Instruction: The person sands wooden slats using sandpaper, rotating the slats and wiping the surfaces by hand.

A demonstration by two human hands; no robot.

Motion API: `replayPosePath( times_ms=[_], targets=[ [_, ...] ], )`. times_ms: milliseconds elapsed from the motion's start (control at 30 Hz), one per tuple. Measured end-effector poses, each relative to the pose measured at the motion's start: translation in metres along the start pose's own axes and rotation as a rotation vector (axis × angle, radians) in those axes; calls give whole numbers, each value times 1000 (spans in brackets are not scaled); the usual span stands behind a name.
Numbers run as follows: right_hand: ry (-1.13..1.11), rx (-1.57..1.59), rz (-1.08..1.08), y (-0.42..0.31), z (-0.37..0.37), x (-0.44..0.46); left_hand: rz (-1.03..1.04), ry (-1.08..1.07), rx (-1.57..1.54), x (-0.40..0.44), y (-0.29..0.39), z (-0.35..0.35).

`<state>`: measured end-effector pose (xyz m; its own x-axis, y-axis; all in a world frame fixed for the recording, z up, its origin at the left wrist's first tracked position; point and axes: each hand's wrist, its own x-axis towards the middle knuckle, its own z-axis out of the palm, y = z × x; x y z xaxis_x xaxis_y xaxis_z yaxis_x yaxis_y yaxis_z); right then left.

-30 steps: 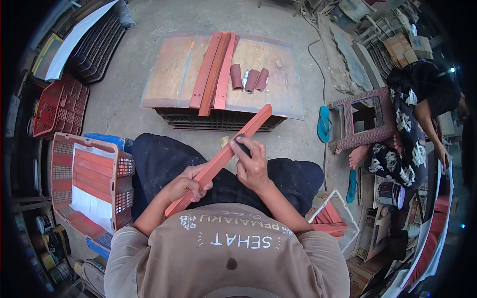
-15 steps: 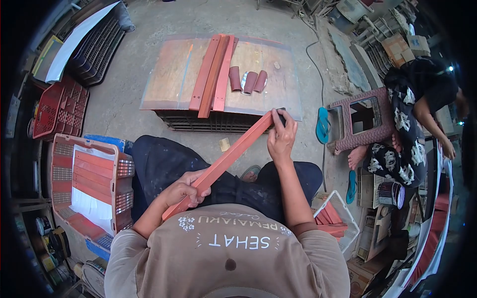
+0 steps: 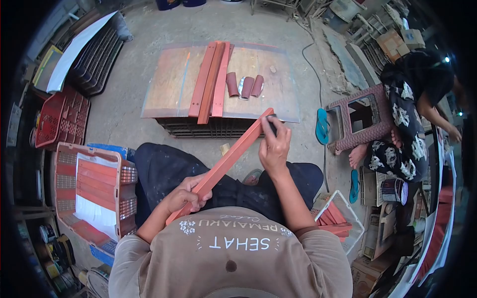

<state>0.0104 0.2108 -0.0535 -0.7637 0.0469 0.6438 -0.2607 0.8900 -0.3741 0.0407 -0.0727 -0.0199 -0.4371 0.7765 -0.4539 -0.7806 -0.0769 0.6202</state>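
Observation:
A long red-painted wooden strip [image 3: 226, 164] slants across my lap, its near end against my shirt and its far end raised toward the low table. Around its lower part, my left hand [image 3: 188, 196] is wrapped with closed fingers. My right hand [image 3: 275, 151] is near the far end, its fingers closed on a small dark pad [image 3: 271, 121] pressed to the side of the strip. The pad is mostly hidden by the fingers. Ahead, more red wooden strips [image 3: 211, 82] lie side by side on a plywood board [image 3: 166, 82], beside curled maroon pieces [image 3: 246, 87] that look like sandpaper.
At my left stands a pink crate [image 3: 64, 169] with red slats on white paper. A white basket [image 3: 355, 223] of red pieces stands at my right. Beyond are teal slippers [image 3: 322, 126], a woven-pattern stool [image 3: 357, 119] and a seated person [image 3: 405, 119]. A cable [image 3: 320, 84] crosses the floor.
My right hand, with the dark pad, has moved slightly down the strip toward me. My left hand keeps its grip. The whole view has shifted a little.

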Motion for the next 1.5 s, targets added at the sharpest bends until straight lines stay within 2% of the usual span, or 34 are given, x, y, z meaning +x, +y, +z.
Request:
replayPosePath(
  times_ms=[100, 133, 233, 433, 533, 633, 667, 800, 1067, 1233, 1300, 1400, 1500],
  targets=[
    [108, 168, 268, 20, -1, 8, 28, -1, 33, -2, -3, 0],
    [121, 314, 403, 22, -3, 9, 34, 0, 48, -3, -3, 3],
    [134, 513, 534, 22, -6, 14, 40, 18, 113, -5, -2, 8],
    [77, 481, 593, 10, -9, 7, 77, -15, 149, -13, -4, 15],
    [10, 447, 623, 27, 3, -9, 73, -37, 20, -21, -3, 16],
    [171, 448, 495, 16, -8, -10, 73, -79, -3, -23, -5, 15],
    [220, 379, 395, 11, -9, -9, 70, -107, -42, -23, -8, 12],
    [202, 182, 129, -7, -9, -7, 57, -150, -120, -18, -13, 8],
    [71, 105, 128, 24, 34, -21, -4, -250, -362, 24, -16, -25],
    [-7, 155, 139, 23, 47, -17, -9, -226, -497, 46, -13, -35],
    [-30, 213, 129, 11, 44, -18, 32, -209, -453, 30, -15, -40],
    [-75, 318, 131, -13, 44, -25, 46, -61, -377, -12, -24, -46],
    [-70, 470, 220, -35, 55, -32, 89, 66, -383, -57, -27, -46]
  ],
)
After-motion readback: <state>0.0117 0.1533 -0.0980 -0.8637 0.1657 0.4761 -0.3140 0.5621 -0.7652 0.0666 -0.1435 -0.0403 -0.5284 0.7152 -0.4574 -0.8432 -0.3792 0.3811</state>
